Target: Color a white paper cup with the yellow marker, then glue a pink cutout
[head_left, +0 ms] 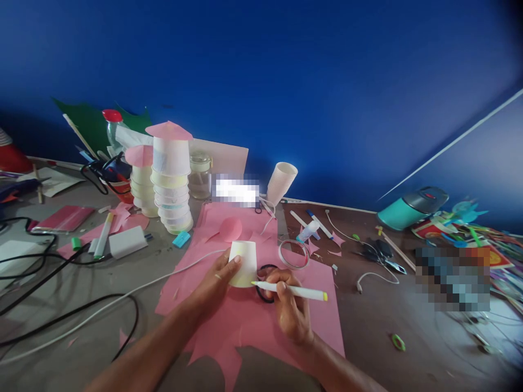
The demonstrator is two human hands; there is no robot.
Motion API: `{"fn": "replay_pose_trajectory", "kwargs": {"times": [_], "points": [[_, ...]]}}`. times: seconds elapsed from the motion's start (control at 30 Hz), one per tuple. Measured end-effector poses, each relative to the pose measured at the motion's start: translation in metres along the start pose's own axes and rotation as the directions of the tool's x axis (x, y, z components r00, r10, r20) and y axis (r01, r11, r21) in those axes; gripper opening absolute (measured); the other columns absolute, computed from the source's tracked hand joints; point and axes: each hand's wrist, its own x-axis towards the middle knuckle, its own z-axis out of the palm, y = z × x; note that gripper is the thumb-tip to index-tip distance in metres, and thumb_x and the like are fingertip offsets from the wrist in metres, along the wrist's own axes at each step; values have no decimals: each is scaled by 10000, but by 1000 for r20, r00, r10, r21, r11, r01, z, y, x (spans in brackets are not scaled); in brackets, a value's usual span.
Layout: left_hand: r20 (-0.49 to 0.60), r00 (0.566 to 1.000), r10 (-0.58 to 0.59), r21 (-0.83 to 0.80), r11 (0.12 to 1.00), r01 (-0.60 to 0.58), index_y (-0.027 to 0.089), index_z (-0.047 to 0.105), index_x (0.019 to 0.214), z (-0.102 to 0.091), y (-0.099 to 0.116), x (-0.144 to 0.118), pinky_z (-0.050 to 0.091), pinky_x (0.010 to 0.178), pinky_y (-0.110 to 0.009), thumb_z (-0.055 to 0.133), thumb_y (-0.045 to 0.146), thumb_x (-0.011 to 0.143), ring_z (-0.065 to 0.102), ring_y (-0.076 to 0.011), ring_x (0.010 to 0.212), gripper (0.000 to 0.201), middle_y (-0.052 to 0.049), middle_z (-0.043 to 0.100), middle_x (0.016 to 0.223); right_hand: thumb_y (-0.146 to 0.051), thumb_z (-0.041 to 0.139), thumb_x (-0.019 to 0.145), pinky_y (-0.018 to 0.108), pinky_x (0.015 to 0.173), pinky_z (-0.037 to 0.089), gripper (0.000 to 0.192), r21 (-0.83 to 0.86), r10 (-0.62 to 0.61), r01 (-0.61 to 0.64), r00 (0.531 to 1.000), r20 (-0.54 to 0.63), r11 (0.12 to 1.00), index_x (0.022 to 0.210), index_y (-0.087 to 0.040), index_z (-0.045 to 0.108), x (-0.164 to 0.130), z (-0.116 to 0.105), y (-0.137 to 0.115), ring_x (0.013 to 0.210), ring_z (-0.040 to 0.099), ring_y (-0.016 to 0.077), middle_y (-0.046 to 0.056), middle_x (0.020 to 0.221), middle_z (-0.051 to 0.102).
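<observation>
Both forearms reached in from below. Left hand [218, 275] gripped an upturned white paper cup [243, 263] on the pink paper sheet [245, 321] — right hand [292, 310] pinched a white marker [289, 290], its long axis level, tip touching the cup's right side.

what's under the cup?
The cup stands upside down on pink paper, steadied by the left hand. The right hand holds a marker at its base. Anything inside the cup is hidden.
</observation>
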Motion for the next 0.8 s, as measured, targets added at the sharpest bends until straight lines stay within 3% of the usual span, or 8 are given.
{"fn": "replay_pose_trajectory", "kwargs": {"times": [0.17,0.4,0.8], "points": [[1,1000,-3,1,1000,3,186,619,999,-2,-3,1,424,654,-279,620,510,894,537,-165,691,341,-25,612,796,-505,521,975,335,689,519,330,-79,-88,93,994,62,993,850,-245,680,3,3,-8,683,582,182,-9,640,542],[3,1000,11,-5,1000,-11,201,626,924,4,7,-2,434,654,-268,647,467,883,538,-171,716,270,-31,632,799,-556,537,957,287,601,477,352,-30,6,-9,995,-97,1000,905,-228,655,1,2,0,652,541,153,-2,715,574],[8,1000,8,-8,1000,-8,202,603,923,-1,0,1,410,635,-267,608,493,909,518,-159,688,291,-11,593,782,-554,550,950,303,564,467,367,-29,-1,1,1000,-3,1000,838,-222,657,4,5,-5,576,536,147,-18,620,535]]}}
